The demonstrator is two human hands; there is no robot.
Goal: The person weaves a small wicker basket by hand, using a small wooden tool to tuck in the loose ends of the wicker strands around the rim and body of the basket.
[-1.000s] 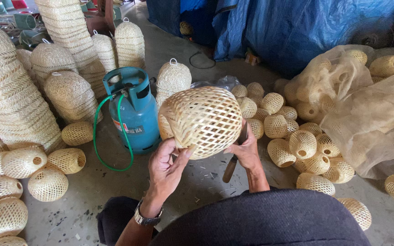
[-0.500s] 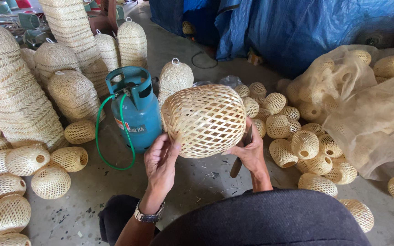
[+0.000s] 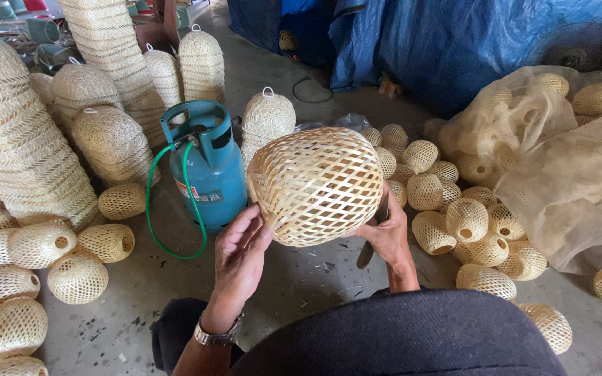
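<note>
Right now both hands hold the woven basket (image 3: 317, 184) mid-frame: left hand (image 3: 240, 254) underneath, right hand (image 3: 384, 233) also gripping a dark tool (image 3: 371, 247). It could poke the weave.

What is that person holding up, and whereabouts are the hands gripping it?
A round woven bamboo basket, held between both hands: the left hand at its lower left rim, the right hand at its lower right, which also grips a dark tool.
</note>
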